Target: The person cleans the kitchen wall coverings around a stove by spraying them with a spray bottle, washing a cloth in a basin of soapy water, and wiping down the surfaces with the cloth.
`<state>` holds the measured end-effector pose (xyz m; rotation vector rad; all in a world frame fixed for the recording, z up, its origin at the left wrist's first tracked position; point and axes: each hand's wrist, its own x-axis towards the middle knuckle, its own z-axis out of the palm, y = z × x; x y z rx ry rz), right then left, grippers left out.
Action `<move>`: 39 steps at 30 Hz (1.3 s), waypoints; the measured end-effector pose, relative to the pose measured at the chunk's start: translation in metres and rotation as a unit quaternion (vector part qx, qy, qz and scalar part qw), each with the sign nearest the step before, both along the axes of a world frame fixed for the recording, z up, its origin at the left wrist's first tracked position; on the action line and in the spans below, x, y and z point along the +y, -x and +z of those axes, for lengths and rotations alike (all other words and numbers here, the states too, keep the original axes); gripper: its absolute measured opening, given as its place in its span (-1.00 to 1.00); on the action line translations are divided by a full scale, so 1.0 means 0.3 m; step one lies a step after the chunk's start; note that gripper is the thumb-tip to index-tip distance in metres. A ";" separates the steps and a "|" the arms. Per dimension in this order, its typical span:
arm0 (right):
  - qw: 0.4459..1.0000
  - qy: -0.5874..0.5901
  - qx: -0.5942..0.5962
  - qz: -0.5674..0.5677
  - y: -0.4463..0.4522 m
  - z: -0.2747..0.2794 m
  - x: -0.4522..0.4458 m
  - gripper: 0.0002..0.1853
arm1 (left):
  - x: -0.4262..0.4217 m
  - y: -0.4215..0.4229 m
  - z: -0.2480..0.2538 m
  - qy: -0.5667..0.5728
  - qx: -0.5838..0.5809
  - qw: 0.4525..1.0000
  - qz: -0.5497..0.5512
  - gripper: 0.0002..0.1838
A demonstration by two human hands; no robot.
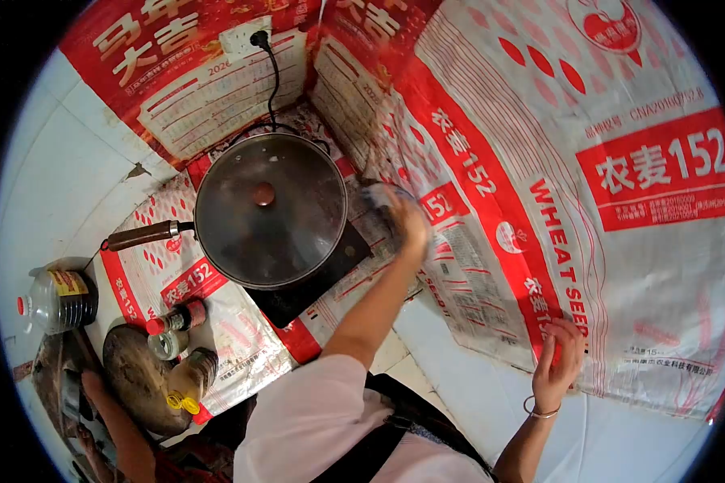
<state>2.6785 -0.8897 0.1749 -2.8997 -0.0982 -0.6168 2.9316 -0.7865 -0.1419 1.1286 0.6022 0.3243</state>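
Note:
My left hand (407, 217) reaches to the wall beside the pan and is blurred by motion. Its fingers are closed on a grey-blue cloth (376, 196), pressed to the printed wheat-seed sack sheet (459, 278) that lines the wall. My right hand (562, 358), with a bracelet at the wrist, lies with its fingers against the same sheet, lower and to the right. A large dark frying pan with a glass lid (290, 217) stands on a black cooktop (346, 253), left of my left hand.
A cord runs to a wall socket (246, 38). At left are an oil jug (60, 302), a round cutting board (129, 374), a red-capped bottle (181, 315) and a yellow-capped bottle (193, 374). Another person's hand (95, 390) is near a blade (71, 396) at lower left.

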 end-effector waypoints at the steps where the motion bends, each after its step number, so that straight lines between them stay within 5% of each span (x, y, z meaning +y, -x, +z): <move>1: 1.000 0.002 0.000 0.003 0.003 -0.004 0.003 -0.88 | 0.033 0.089 0.207 0.016 -0.060 0.998 -0.011 -0.39; 4: 1.000 0.021 0.018 -0.009 -0.003 -0.006 0.008 -0.89 | 0.077 0.150 0.523 -0.209 -0.127 0.961 -0.131 -0.40; 6: 1.000 0.021 0.019 -0.008 0.002 -0.007 0.006 -0.89 | 0.135 0.018 0.594 -0.263 -0.262 0.926 -0.063 -0.38; 9: 1.000 0.009 0.020 -0.013 0.000 0.003 0.016 -0.89 | 0.305 -0.258 0.614 -0.310 -0.248 0.918 0.012 -0.38; 10: 1.000 0.014 0.021 -0.012 -0.005 0.003 0.017 -0.89 | 0.356 -0.332 0.590 -0.294 -0.256 0.918 0.070 -0.36; 11: 0.999 0.018 0.024 -0.012 -0.014 0.004 0.015 -0.89 | 0.429 -0.385 0.610 0.004 -0.189 0.982 -0.016 -0.38; 12: 0.999 0.028 0.023 -0.011 -0.015 0.002 0.011 -0.89 | 0.461 -0.393 0.605 0.177 -0.112 0.978 -0.008 -0.40; 17: 0.999 0.041 0.026 -0.019 -0.025 0.002 0.031 -0.91 | 0.342 -0.577 -0.124 -0.100 -0.073 0.988 0.093 -0.37; 18: 0.999 0.034 0.019 -0.015 -0.031 0.002 0.035 -0.91 | 0.363 -0.536 -0.082 -0.175 -0.037 0.977 0.113 -0.37; 20: 0.999 0.032 0.014 -0.014 -0.040 0.001 0.040 -0.89 | 0.373 -0.310 0.118 0.223 0.003 0.974 -0.024 -0.41; 24: 1.000 0.002 0.011 -0.012 -0.030 0.002 0.038 -0.86 | 0.272 -0.150 0.059 0.180 -0.021 0.981 -0.066 -0.29; 25: 1.000 0.001 -0.008 -0.008 -0.031 0.003 0.038 -0.86 | 0.252 -0.042 0.123 0.285 0.003 0.947 -0.149 -0.26; 26: 1.000 -0.002 -0.010 -0.002 -0.026 0.005 0.033 -0.86 | 0.159 -0.065 0.005 0.115 -0.011 0.988 -0.103 -0.24; 27: 1.000 -0.003 0.003 0.002 -0.030 0.006 0.034 -0.86 | 0.258 0.057 0.207 0.375 -0.075 0.903 -0.195 -0.24; 28: 1.000 -0.012 -0.006 0.024 -0.033 -0.003 0.028 -0.88 | 0.073 0.033 0.076 0.104 -0.102 0.985 -0.093 -0.25; 32: 0.997 -0.031 -0.017 0.068 -0.014 0.002 -0.009 -0.91 | 0.012 0.307 0.493 0.018 -0.198 0.965 -0.172 -0.30; 33: 0.997 -0.031 -0.012 0.070 -0.019 0.028 0.012 -0.92 | -0.019 0.298 0.462 -0.024 -0.210 0.964 -0.161 -0.29; 34: 0.996 -0.042 -0.017 0.082 -0.015 0.030 -0.005 -0.92 | 0.033 0.399 0.721 -0.022 -0.280 0.936 -0.213 -0.29; 35: 0.994 -0.057 -0.014 0.095 -0.008 0.023 -0.016 -0.92 | 0.005 0.433 0.767 -0.140 -0.327 0.916 -0.183 -0.27; 39: 0.988 -0.086 -0.020 0.125 -0.009 0.023 -0.044 -0.92 | 0.013 0.429 0.941 -0.206 -0.433 0.856 -0.192 -0.25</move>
